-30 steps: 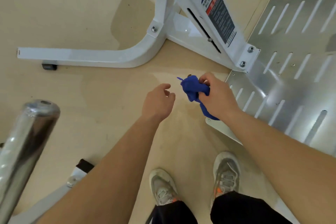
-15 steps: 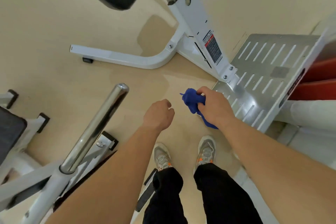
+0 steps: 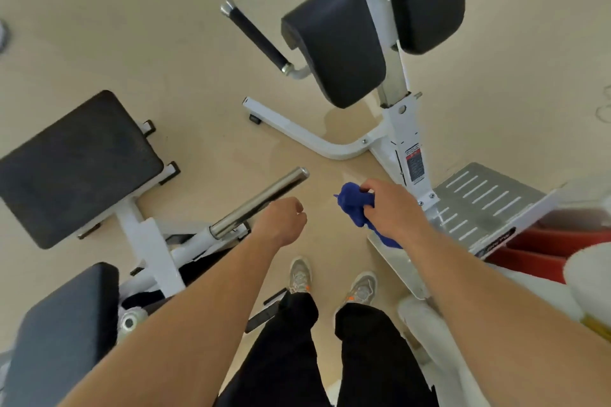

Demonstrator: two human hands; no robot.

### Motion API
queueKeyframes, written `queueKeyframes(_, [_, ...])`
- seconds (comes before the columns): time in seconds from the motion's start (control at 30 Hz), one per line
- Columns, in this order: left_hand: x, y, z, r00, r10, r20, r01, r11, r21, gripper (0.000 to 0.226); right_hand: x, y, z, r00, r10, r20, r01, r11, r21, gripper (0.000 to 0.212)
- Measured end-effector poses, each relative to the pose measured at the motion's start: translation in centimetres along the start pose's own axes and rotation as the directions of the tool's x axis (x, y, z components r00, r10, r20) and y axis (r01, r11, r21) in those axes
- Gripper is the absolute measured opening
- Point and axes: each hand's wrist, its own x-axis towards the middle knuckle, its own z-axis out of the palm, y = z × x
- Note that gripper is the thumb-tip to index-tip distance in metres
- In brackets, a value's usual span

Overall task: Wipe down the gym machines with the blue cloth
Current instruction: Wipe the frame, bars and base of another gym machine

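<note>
Position: I stand on a smooth, pale beige floor [image 3: 165, 26], grey shoes [image 3: 299, 276] at 6 o'clock, black trousers above them.

Hands: my right hand [image 3: 393, 208] grasps the blue cloth [image 3: 355, 205], bunched up; a wad pokes out past the fingers toward 9 o'clock and a tail hangs below the wrist. The cloth is in the air at about 1 o'clock, just short of the white frame [image 3: 314, 137] and touching no machine. My left hand [image 3: 282, 221] is clenched with nothing in it, just beside the near end of a chrome bar [image 3: 261, 201].

Machine at 12 to 1 o'clock: white tubular frame on the floor, two black pads [image 3: 337, 43] raised on an upright post, a black-gripped handle [image 3: 256, 35] projecting toward 11 o'clock, and a warning label [image 3: 413, 165] on the lower post. A slotted metal footplate [image 3: 479, 201] lies at 2 to 3 o'clock.

Machine at 8 to 10 o'clock: a black seat pad [image 3: 76, 168] on a white stand; a second dark pad [image 3: 59, 340] at 7 o'clock.

Floor: a slightly darker patch shows beneath the frame's bend. Red parts [image 3: 555, 241] sit at 3 o'clock; I cannot tell what they are.
</note>
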Motion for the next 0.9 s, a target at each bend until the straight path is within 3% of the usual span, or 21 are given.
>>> queueKeyframes(0.2, [-7.1, -2.7, -7.2, 0.98, -0.112, -0.164, 0.075, 0.973, -0.218, 0.026, -2.3, -8.5, -4.6, 0.985, -0.154, 0.074, 0.159, 0.985, -0.064, 0.028])
queueKeyframes(0.5, [-12.0, -10.9, -15.0, 0.916, -0.298, -0.268, 0.147, 0.872, -0.466, 0.031, -3.5, -22.8, -6.0, 0.937, -0.312, 0.159, 0.347, 0.887, -0.303, 0.038])
queueKeyframes(0.9, [-14.2, -18.7, -18.2, 0.843, -0.477, -0.251, 0.205, 0.715, -0.669, 0.029, -2.6, -37.5, -1.8, 0.821, -0.428, 0.378, 0.565, 0.706, -0.426, 0.039])
